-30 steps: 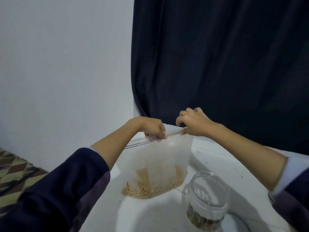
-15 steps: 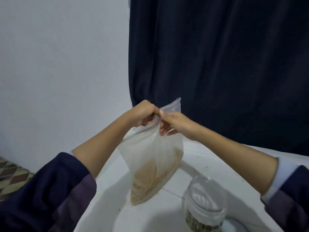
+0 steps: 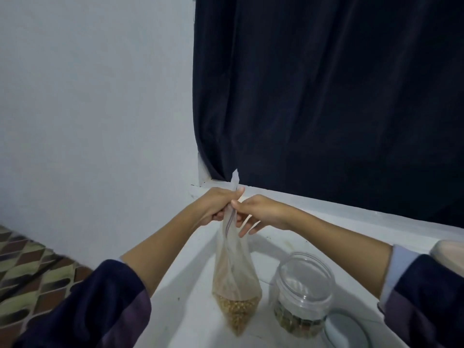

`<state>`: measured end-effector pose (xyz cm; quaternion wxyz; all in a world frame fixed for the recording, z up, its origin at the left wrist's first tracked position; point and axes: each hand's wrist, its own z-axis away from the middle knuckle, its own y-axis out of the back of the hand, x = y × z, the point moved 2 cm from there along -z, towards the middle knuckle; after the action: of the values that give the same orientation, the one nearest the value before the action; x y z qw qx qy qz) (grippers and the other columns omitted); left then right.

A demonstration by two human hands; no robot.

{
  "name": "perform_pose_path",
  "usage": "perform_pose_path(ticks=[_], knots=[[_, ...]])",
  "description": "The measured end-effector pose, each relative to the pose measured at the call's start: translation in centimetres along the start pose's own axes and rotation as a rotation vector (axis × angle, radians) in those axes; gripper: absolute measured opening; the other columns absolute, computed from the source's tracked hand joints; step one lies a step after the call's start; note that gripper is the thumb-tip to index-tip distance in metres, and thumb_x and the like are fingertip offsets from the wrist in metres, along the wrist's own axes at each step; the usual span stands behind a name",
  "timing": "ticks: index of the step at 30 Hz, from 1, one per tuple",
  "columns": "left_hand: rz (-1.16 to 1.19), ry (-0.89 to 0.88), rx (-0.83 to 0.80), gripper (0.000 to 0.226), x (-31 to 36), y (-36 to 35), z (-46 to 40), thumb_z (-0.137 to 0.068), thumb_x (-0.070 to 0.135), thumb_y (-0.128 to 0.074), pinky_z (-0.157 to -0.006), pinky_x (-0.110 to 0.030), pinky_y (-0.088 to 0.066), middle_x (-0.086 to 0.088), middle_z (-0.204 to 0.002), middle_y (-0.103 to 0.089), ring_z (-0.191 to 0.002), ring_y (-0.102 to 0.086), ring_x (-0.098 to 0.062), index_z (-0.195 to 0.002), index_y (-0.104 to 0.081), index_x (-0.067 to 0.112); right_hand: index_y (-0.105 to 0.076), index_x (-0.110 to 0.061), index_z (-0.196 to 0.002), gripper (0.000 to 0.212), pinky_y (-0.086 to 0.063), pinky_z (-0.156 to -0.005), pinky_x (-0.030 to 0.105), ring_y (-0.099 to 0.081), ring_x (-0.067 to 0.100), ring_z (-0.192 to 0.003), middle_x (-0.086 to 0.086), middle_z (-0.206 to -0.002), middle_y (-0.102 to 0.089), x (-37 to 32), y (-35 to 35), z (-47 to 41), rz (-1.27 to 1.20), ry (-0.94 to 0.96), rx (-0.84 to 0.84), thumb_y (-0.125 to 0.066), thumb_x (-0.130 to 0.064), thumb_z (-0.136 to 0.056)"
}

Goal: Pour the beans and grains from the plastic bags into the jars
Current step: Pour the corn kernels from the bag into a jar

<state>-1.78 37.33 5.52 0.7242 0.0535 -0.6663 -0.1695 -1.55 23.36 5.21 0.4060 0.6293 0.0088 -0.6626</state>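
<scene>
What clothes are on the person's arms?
Both arms wear dark navy sleeves pushed up: the left sleeve has a purplish panel; the right sleeve shows a pale blue cuff. Bare left hand and right hand; no rings visible.

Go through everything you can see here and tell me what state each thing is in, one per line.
Plastic bag: hanging by one top corner, grains settled in the low corner, zip seal looks closed.
Left hand: grips the bag's top corner.
Right hand: pinches the bag's edge, other fingers spread.
Jar: upright on the white counter, lid off, beans only at the bottom.
</scene>
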Motion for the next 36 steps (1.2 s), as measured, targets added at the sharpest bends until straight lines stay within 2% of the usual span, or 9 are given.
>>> perform_pose_path(ticks=[5,8,10,13,17,21,28,33,36], knots=[[0.035,-0.012,-0.038,0.069,-1.0,0.1,0.3,-0.092,0.066,-0.03,-0.036,-0.018,-0.021,-0.008,-0.055,-0.041,-0.036,-0.023,-0.009,-0.062,-0.048,0.006,-0.066,-0.006,-0.092,0.024,-0.052,-0.072,0.033,-0.07,0.032,-0.078,0.01,-0.085,-0.058,-0.9,-0.5,-0.6,-0.138,0.019,-0.029,-0.048,-0.023,-0.093],[0.083,-0.018,-0.055,0.06,-1.6,0.5,0.4,-0.097,0.054,-0.036,-0.039,-0.018,-0.024,-0.007,-0.059,-0.035,-0.041,-0.027,-0.01,-0.056,-0.043,0.01,-0.066,-0.007,-0.088,0.029,-0.053,-0.07,0.033,-0.069,0.033,-0.072,0.013,-0.087,-0.06,-1.0,-0.7,-0.8,-0.121,0.007,-0.001,-0.038,-0.014,-0.089],[0.104,-0.016,-0.118,0.056,-1.6,0.7,0.7,-0.1,0.044,-0.038,-0.044,-0.019,-0.026,-0.006,-0.059,-0.041,-0.047,-0.033,-0.012,-0.055,-0.048,0.012,-0.066,-0.011,-0.084,0.033,-0.053,-0.069,0.033,-0.068,0.032,-0.069,0.013,-0.084,-0.06,-1.1,-0.7,-0.9,-0.052,0.02,-0.018,-0.036,-0.018,-0.095],[0.11,0.005,-0.218,0.046,-1.6,1.3,1.2,-0.102,0.036,-0.037,-0.049,-0.019,-0.031,-0.006,-0.065,-0.05,-0.056,-0.039,-0.014,-0.07,-0.055,0.008,-0.065,-0.012,-0.086,0.033,-0.054,-0.07,0.033,-0.068,0.027,-0.067,0.01,-0.082,-0.059,-1.0,-0.4,-0.8,-0.001,0.049,-0.07,-0.042,-0.031,-0.101],[0.047,-0.037,-0.204,0.042,-1.7,1.6,1.6,-0.103,0.033,-0.037,-0.053,-0.02,-0.039,-0.014,-0.081,-0.049,-0.054,-0.045,-0.012,-0.084,-0.059,0.003,-0.066,-0.006,-0.086,0.023,-0.055,-0.076,0.036,-0.065,0.022,-0.066,0.008,-0.077,-0.056,-1.3,0.2,-0.9,0.021,0.089,-0.052,-0.051,-0.019,-0.098],[0.014,-0.091,-0.103,0.046,-1.3,1.6,1.9,-0.103,0.022,-0.039,-0.068,-0.023,-0.05,-0.001,-0.065,-0.064,-0.061,-0.06,-0.011,-0.066,-0.063,0.006,-0.064,0.01,-0.1,0.027,-0.057,-0.076,0.036,-0.064,0.023,-0.068,0.018,-0.089,-0.057,-1.4,0.3,-1.2,-0.057,0.052,-0.058,-0.047,-0.011,-0.096],[0.152,-0.11,-0.081,0.034,-1.8,1.7,2.1,-0.096,0.009,-0.052,-0.076,-0.025,-0.057,-0.013,-0.078,-0.071,-0.076,-0.07,-0.021,-0.067,-0.064,-0.005,-0.066,0.001,-0.083,0.025,-0.057,-0.077,0.035,-0.063,0.023,-0.066,0.017,-0.084,-0.059,-1.3,-0.5,-1.0,-0.176,0.024,-0.074,-0.044,-0.004,-0.095],[0.077,-0.108,-0.024,0.027,-1.4,1.7,2.2,-0.09,-0.002,-0.051,-0.067,-0.02,-0.056,-0.009,-0.065,-0.069,-0.065,-0.068,-0.015,-0.067,-0.063,-0.007,-0.069,-0.016,-0.052,0.05,-0.055,-0.084,0.04,-0.059,0.03,-0.076,0.017,-0.088,-0.055,-2.1,-0.9,-0.6,-0.107,0.049,-0.051,-0.043,-0.001,-0.092],[0.013,-0.142,0.031,0.04,-1.1,1.5,2.1,-0.087,-0.006,-0.051,-0.066,-0.021,-0.057,-0.007,-0.054,-0.064,-0.056,-0.064,-0.013,-0.049,-0.063,0.001,-0.062,-0.014,-0.04,0.057,-0.056,-0.079,0.038,-0.062,0.026,-0.073,0.009,-0.075,-0.065,-2.4,-1.3,-0.7,-0.156,0.016,-0.018,-0.039,0.005,-0.089]])
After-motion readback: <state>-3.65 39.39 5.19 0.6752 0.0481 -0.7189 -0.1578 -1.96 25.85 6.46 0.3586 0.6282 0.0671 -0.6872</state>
